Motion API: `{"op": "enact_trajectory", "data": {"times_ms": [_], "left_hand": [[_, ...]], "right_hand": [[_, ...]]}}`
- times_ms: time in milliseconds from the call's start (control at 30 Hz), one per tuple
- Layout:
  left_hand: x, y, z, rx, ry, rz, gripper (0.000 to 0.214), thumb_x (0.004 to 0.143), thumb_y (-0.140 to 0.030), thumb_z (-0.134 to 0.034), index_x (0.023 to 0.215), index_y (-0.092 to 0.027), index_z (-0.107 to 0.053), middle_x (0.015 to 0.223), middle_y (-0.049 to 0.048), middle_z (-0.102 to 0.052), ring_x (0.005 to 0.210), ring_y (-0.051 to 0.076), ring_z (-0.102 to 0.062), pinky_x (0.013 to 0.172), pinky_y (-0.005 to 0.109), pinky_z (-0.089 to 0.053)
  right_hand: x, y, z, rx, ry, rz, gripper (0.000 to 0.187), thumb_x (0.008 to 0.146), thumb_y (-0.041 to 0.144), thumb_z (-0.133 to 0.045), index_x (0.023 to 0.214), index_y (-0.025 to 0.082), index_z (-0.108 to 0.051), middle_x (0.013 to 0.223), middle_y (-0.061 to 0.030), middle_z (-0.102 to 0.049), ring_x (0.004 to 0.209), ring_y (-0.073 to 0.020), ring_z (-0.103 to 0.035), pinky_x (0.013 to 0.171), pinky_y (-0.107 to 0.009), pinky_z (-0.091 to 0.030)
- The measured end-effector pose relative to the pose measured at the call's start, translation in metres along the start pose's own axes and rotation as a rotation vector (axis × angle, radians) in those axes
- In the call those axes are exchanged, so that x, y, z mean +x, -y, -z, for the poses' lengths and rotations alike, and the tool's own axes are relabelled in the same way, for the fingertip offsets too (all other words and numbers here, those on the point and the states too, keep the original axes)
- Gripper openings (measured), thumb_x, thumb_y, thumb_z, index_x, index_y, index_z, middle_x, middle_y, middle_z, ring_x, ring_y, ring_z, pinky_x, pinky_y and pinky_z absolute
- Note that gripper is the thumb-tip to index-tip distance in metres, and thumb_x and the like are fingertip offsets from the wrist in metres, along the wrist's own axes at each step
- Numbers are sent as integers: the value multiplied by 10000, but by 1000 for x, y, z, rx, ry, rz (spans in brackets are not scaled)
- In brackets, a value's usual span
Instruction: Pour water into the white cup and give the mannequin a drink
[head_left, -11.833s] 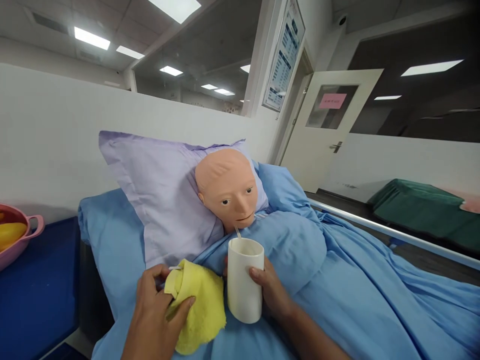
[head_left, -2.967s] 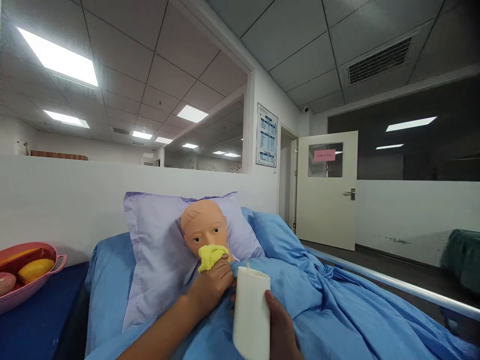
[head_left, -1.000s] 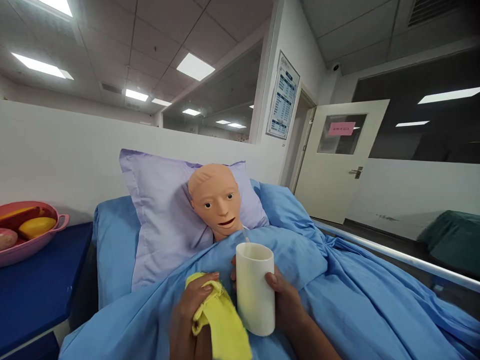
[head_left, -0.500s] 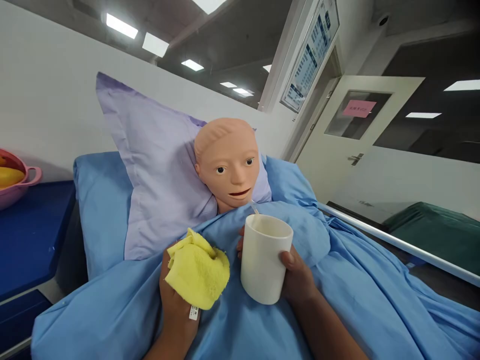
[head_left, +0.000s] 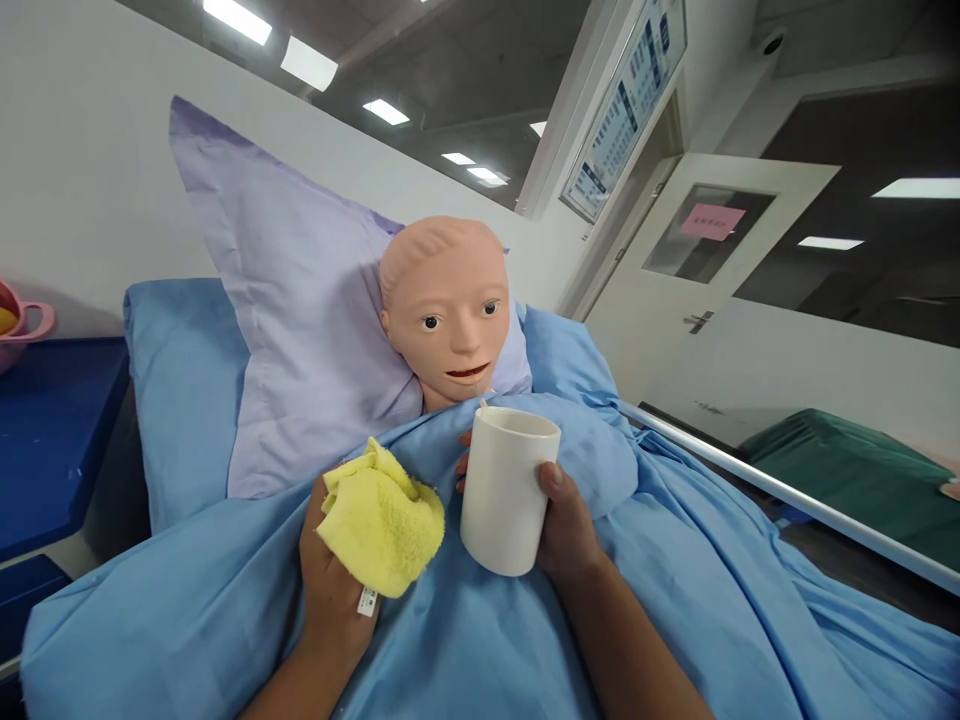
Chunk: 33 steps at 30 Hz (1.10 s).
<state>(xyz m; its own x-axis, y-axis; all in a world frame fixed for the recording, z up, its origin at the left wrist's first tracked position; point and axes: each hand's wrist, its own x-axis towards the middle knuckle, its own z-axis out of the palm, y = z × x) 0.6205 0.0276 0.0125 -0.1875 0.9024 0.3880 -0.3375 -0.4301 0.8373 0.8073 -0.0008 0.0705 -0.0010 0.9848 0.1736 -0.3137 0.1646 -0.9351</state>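
A folded yellow towel (head_left: 386, 520) with a small white tag is in my left hand (head_left: 330, 590); the towel hides most of the fingers. My right hand (head_left: 571, 525) wraps round a white mug (head_left: 504, 495), thumb on the near side and fingertips showing past its far left edge. The tip of what looks like a straw pokes up at the mug's far rim. Beyond both hands lies a manikin (head_left: 450, 300), head on a lilac pillow (head_left: 300, 300), its mouth slightly open. A blue cover (head_left: 442, 650) reaches up to its neck.
On the left stands a dark blue cabinet (head_left: 60, 430) with a pink basin (head_left: 19, 325) on it, something yellow inside. A white bed rail (head_left: 795, 510) runs along the right. Behind are a wall with a window and an open door (head_left: 660, 280).
The view has shifted slightly, so most things sit a little further left and higher. My right hand has tilted the mug a little, and less of the straw shows. Both holds are unchanged.
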Motion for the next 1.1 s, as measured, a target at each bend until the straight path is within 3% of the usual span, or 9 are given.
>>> {"op": "enact_trajectory", "data": {"times_ms": [167,333,533,700,900,1100], "left_hand": [[-1,3,0,-83,22,33,176,788,-351,-710,867,-208,-645,666,-38,-600,516,101,-546,455,178,-508],[-1,-1,0,-66,22,-10,139,781,-297,-708,885,-229,-646,682,-40,-601,532,102,-543,479,179,-511],[1,2,3,-72,57,12,116,795,-291,-683,879,-221,-643,675,-33,-598,535,106,-535,478,187,-508],[2,5,4,-122,21,40,210,719,-306,-737,892,-222,-651,696,-31,-616,539,120,-542,459,203,-501],[0,0,-1,-89,28,5,115,760,-288,-677,855,-233,-640,684,-29,-592,541,111,-520,484,203,-492],[-2,2,-5,-88,7,31,156,744,-283,-670,880,-233,-613,710,-42,-576,559,113,-500,494,206,-476]], "right_hand": [[4,1,1,48,-29,7,693,703,667,-693,1171,158,-653,1018,-137,-710,827,-288,-691,703,-394,-588],[5,3,0,62,-30,19,784,737,663,-669,1333,166,-557,1047,-142,-716,891,-306,-692,764,-420,-582],[3,3,-1,73,-47,26,792,769,652,-636,1388,174,-506,1100,-148,-707,845,-292,-700,676,-374,-580],[2,3,-2,60,-70,19,900,716,673,-676,1440,197,-436,1069,-145,-717,834,-311,-703,656,-401,-585],[0,3,-3,53,-67,15,969,681,691,-703,1459,200,-400,1067,-160,-717,840,-325,-703,650,-406,-586],[0,3,-3,54,-66,-16,995,665,685,-713,1460,182,-390,1075,-172,-713,841,-313,-697,627,-377,-576]]}}
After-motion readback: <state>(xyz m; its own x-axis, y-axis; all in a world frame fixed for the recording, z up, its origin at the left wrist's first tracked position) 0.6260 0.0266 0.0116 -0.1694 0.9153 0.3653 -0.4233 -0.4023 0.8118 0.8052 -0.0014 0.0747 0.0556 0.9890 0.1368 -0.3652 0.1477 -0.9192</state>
